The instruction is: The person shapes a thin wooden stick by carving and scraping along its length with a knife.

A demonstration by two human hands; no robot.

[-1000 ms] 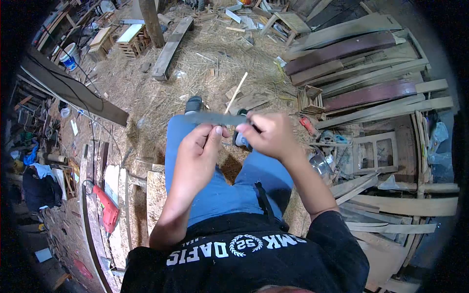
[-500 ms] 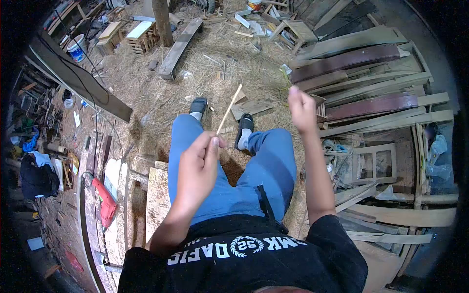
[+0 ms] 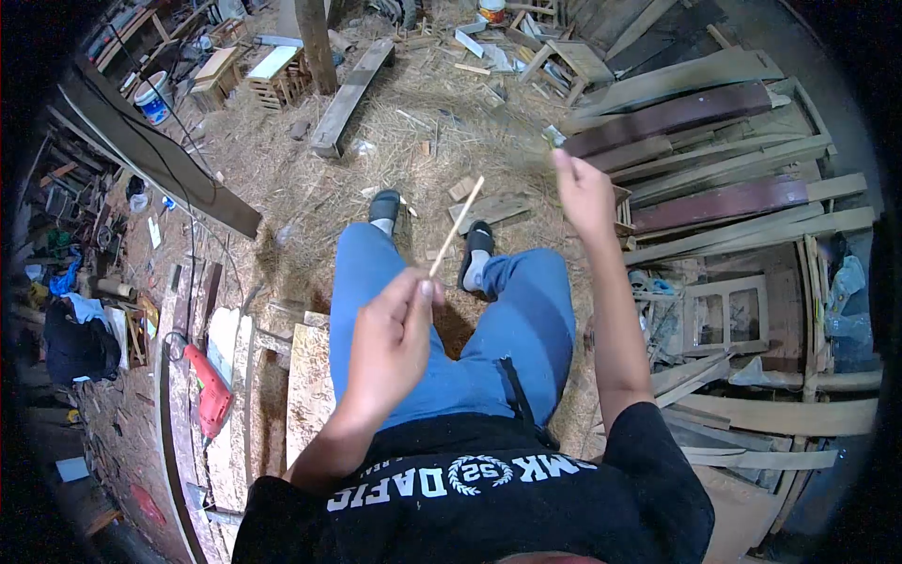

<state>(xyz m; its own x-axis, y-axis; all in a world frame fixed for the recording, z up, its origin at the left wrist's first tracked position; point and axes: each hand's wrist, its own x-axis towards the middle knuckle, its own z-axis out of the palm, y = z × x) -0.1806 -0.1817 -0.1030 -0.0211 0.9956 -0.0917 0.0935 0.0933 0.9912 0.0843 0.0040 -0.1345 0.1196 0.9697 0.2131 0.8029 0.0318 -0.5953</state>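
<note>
My left hand [image 3: 399, 324] pinches a thin, pale wooden stick [image 3: 458, 226] near its lower end. The stick slants up and to the right, above the gap between my knees. Off to the right and farther forward, my right hand [image 3: 587, 197] is raised and closed, apart from the stick. A faint smear shows beside its fingertips, too blurred to tell what it holds.
A red power tool [image 3: 214, 399] lies on boards at the left. Stacked planks and a dark red board [image 3: 695, 117] fill the right side. Ahead, a long plank [image 3: 352, 99] and a small wooden stool [image 3: 575, 64] stand on the shavings-covered floor.
My right hand, earlier beside my left with a blurred flat blade across the stick, has swung forward and right. My left hand keeps the stick, its top now leaning farther right than half a second ago.
</note>
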